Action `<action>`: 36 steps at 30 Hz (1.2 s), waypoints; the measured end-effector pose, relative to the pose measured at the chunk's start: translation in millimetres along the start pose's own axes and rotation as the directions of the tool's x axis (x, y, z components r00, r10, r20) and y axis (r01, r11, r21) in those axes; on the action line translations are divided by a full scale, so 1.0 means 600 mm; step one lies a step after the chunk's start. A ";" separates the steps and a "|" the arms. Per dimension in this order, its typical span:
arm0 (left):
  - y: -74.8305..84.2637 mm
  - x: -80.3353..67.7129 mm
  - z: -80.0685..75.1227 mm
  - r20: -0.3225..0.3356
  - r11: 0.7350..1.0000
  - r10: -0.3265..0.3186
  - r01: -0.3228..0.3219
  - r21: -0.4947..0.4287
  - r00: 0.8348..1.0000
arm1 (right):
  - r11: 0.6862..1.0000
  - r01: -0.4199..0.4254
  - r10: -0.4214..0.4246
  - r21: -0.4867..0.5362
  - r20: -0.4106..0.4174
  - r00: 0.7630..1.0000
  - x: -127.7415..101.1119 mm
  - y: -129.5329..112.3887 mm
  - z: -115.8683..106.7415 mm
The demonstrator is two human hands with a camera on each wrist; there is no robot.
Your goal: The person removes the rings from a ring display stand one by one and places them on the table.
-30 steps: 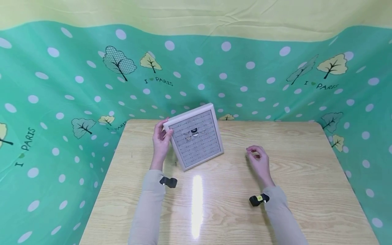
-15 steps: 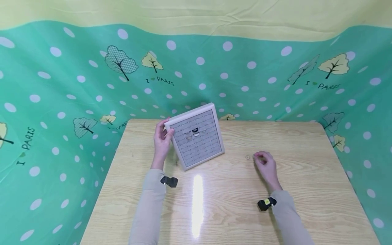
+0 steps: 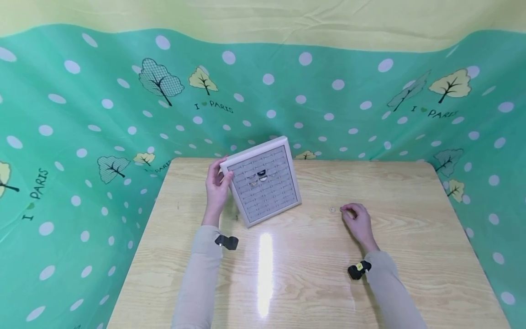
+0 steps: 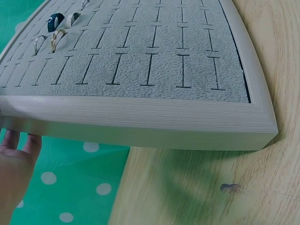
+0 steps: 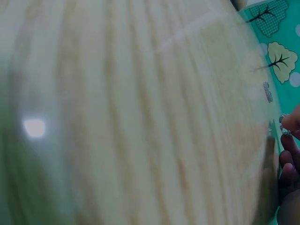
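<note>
Fingers [image 3: 225, 176] of the left hand [image 3: 215, 189] grip the tilted grey slotted ring tray [image 3: 263, 183] holding a few rings; right hand [image 3: 357, 221], fingertips curled together, pinches a small ring [image 5: 284, 125], another small silver ring [image 3: 332, 209] lying unplaced just beside.

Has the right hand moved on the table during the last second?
Yes. The right hand went rightward, away from the ring tray, and down onto the table.

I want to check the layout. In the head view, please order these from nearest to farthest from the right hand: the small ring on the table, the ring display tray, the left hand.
1. small ring, just left of the right hand.
2. ring display tray, propped up, centre-left.
3. left hand, on the tray's far left edge.
</note>
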State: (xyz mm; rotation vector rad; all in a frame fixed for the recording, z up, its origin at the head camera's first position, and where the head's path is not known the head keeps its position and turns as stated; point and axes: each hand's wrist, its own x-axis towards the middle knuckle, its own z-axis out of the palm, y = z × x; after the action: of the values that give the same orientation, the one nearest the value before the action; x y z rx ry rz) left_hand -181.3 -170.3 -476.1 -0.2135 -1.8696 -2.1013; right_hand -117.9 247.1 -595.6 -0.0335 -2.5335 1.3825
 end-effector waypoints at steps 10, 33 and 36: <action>-0.007 0.001 -0.002 -0.014 0.999 0.035 -0.035 0.010 0.999 | 0.999 0.034 -0.034 -0.023 -0.009 0.999 0.002 0.002 0.005; 0.034 -0.008 0.010 0.020 1.000 0.021 -0.022 0.013 1.000 | 0.998 -0.065 0.065 0.022 -0.015 0.998 -0.005 -0.002 -0.002; 0.031 -0.008 0.009 0.023 1.000 0.025 -0.025 0.006 0.999 | 0.996 -0.074 0.075 0.041 -0.016 0.997 -0.006 -0.004 -0.006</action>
State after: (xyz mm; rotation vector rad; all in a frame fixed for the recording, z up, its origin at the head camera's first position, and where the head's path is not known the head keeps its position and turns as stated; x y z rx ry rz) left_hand -171.2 -166.3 -459.4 -0.2596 -1.8770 -2.0845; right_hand -113.6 248.2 -592.6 -0.1337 -2.5131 1.4539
